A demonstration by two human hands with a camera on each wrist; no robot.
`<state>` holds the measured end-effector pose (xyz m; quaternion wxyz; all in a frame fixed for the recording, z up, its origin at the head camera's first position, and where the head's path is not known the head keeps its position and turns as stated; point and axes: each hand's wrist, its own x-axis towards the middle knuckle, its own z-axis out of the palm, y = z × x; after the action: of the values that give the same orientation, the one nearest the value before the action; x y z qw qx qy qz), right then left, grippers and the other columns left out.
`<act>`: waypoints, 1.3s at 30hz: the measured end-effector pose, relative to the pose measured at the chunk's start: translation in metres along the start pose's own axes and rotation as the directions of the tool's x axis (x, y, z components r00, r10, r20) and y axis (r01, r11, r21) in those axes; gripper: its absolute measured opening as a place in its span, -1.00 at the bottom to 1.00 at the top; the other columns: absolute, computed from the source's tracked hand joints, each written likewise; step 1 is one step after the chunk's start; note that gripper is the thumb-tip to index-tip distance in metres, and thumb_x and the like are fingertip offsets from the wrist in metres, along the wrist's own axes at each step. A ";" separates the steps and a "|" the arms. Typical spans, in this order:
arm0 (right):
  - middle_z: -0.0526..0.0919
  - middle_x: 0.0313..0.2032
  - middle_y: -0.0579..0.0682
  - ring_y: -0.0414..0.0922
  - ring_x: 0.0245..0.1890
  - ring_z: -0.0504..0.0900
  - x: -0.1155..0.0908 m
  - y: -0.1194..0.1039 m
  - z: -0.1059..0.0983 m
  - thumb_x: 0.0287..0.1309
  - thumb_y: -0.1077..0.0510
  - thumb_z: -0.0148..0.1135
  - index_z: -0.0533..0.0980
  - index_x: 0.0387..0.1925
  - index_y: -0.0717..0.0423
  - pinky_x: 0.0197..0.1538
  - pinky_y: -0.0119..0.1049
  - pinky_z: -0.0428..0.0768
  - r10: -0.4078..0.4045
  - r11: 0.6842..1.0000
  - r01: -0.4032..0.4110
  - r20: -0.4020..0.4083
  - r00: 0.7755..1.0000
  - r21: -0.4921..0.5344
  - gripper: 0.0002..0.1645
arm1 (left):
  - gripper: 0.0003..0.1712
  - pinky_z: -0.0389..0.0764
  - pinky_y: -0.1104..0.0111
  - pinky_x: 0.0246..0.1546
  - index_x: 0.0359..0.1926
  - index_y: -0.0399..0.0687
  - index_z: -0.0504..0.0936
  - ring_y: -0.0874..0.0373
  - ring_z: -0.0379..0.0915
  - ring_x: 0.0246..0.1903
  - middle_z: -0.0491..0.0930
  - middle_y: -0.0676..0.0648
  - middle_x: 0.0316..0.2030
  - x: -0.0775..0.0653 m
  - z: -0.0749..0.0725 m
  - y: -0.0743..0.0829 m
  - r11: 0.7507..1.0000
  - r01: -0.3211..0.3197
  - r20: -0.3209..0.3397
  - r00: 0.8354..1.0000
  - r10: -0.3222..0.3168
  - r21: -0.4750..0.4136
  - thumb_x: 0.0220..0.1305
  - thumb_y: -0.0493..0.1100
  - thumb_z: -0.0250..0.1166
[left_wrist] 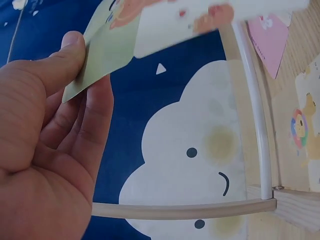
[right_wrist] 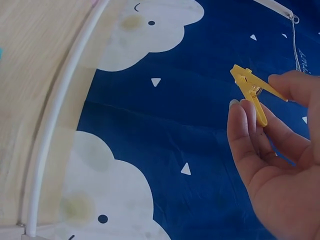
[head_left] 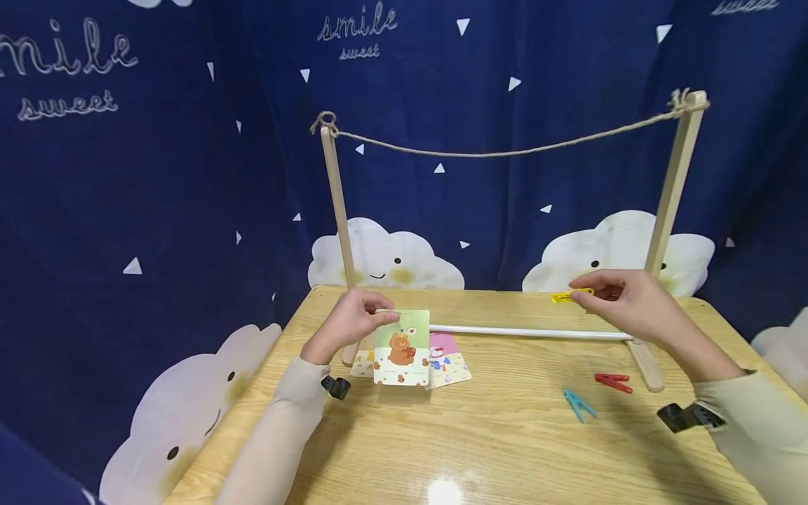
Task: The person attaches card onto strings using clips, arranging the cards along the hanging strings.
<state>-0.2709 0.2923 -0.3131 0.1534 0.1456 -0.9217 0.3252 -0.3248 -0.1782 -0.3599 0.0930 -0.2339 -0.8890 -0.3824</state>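
My left hand [head_left: 356,319] pinches a card [head_left: 402,347] with a green top and a brown bear by its upper left corner, thumb in front. In the left wrist view the thumb and fingers of that hand [left_wrist: 60,115] hold the green end. Between the thumb and fingers of my right hand [head_left: 625,298] is a yellow clothespin [head_left: 571,295]. The right wrist view shows the clothespin [right_wrist: 249,90] pinched at its handles, in the air. Behind the bear card, a pink-topped card [head_left: 449,361] and another card [head_left: 362,365] lie on the table, partly hidden.
A twine line [head_left: 473,154] sags between two wooden posts [head_left: 339,203], joined low down by a white rod [head_left: 530,332]. On the wooden table [head_left: 492,442] lie a red clothespin [head_left: 612,381] and a blue clothespin [head_left: 578,405], right of centre. A dark blue curtain [head_left: 404,84] hangs behind.
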 end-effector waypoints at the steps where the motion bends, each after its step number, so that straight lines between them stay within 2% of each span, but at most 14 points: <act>1: 0.74 -0.29 -0.02 -0.22 -0.42 0.59 0.001 0.000 -0.001 0.27 -0.08 0.45 0.72 -0.02 0.03 -0.42 -0.37 0.53 0.007 1.000 -0.007 -0.005 1.000 0.005 -0.64 | -0.93 0.43 0.30 -0.48 -0.28 0.13 0.84 0.15 0.36 -0.51 0.72 0.09 -0.36 0.002 0.000 0.000 1.000 -0.010 -0.009 1.000 0.010 0.003 0.25 -0.03 0.52; 8: 0.74 -0.29 0.03 -0.17 -0.40 0.61 0.011 -0.005 -0.008 0.20 -0.13 0.51 0.69 0.00 0.08 -0.41 -0.38 0.56 0.043 0.998 -0.042 -0.031 0.999 0.042 -0.53 | -0.89 0.54 0.29 -0.52 -0.24 0.12 0.84 0.17 0.41 -0.58 0.72 0.06 -0.38 0.006 0.000 0.004 1.000 0.003 -0.044 0.999 -0.004 -0.030 0.25 -0.03 0.52; 16: 0.76 -0.23 0.06 -0.22 -0.37 0.68 0.029 -0.019 -0.013 0.08 -0.14 0.59 0.67 -0.05 0.14 -0.34 -0.45 0.63 0.058 0.995 -0.053 -0.056 0.997 0.080 -0.45 | -0.88 0.43 0.33 -0.53 -0.26 0.07 0.86 0.18 0.36 -0.59 0.71 0.08 -0.43 0.017 -0.001 0.008 0.999 -0.033 -0.078 0.996 0.032 -0.015 0.24 -0.04 0.53; 23: 0.77 -0.23 0.06 -0.21 -0.38 0.68 0.044 -0.034 -0.021 0.07 -0.08 0.61 0.69 -0.07 0.14 -0.37 -0.45 0.63 0.019 0.997 -0.012 -0.086 0.996 0.077 -0.50 | -0.86 0.53 0.30 -0.46 -0.26 0.04 0.86 0.17 0.48 -0.52 0.76 0.08 -0.38 0.027 -0.003 0.013 0.998 -0.046 -0.122 0.992 0.040 -0.046 0.19 -0.05 0.56; 29: 0.76 -0.22 0.08 -0.15 -0.37 0.66 0.053 -0.047 -0.027 0.12 -0.04 0.59 0.69 -0.06 0.13 -0.39 -0.43 0.60 -0.020 0.997 0.027 -0.096 0.995 0.072 -0.55 | -0.88 0.51 0.31 -0.46 -0.26 0.06 0.86 0.16 0.49 -0.50 0.78 0.08 -0.32 0.035 -0.005 0.017 0.996 -0.049 -0.155 0.987 0.037 -0.070 0.22 -0.05 0.55; 34: 0.77 -0.25 0.04 -0.07 -0.40 0.65 0.060 -0.060 -0.031 0.17 -0.10 0.54 0.70 -0.06 0.05 -0.50 -0.35 0.56 -0.054 0.998 0.059 -0.127 0.990 0.038 -0.58 | -0.86 0.46 0.34 -0.49 -0.23 0.01 0.87 0.15 0.44 -0.52 0.80 0.02 -0.28 0.042 -0.008 0.025 0.995 -0.054 -0.200 0.979 0.037 -0.079 0.24 -0.07 0.53; 39: 0.78 -0.24 0.01 -0.11 -0.36 0.66 0.068 -0.075 -0.038 0.19 -0.18 0.50 0.70 -0.04 0.01 -0.50 -0.33 0.52 -0.069 0.998 0.070 -0.140 0.988 0.001 -0.55 | -0.84 0.56 0.32 -0.34 -0.20 -0.01 0.87 0.16 0.58 -0.37 0.81 0.01 -0.19 0.047 -0.011 0.033 0.994 -0.049 -0.233 0.972 0.025 -0.096 0.26 -0.06 0.51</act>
<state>-0.2984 0.2494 -0.2183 0.2283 0.1551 -0.9021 0.3318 -0.3502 -0.1505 -0.3152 0.1913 -0.2087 -0.8471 -0.4498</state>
